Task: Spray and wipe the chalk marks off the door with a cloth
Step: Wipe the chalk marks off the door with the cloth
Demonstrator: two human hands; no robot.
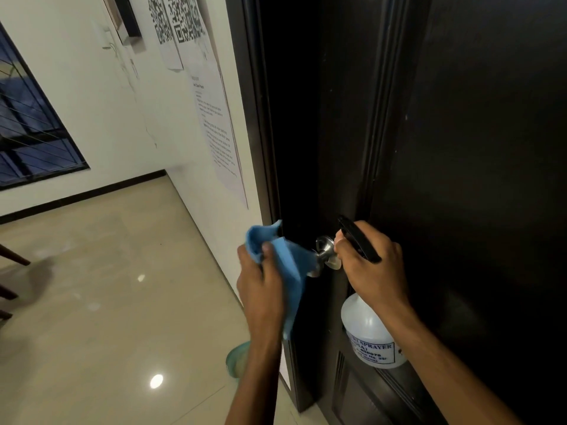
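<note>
A dark, almost black panelled door [445,133] fills the right half of the view, with a few faint pale specks on its surface. My left hand [260,280] grips a blue cloth [291,268] that hangs down beside the round metal door knob [323,245] and touches it. My right hand [368,265] holds the black trigger head of a white spray bottle [371,335], close to the door just right of the knob. The bottle's body hangs below my wrist and carries a printed label.
A white wall [122,118] to the left carries taped papers [221,130] with QR codes and text. A dark-framed window [27,127] is at far left. Glossy beige floor tiles [122,302] spread below, with dark chair legs [12,256] at the left edge.
</note>
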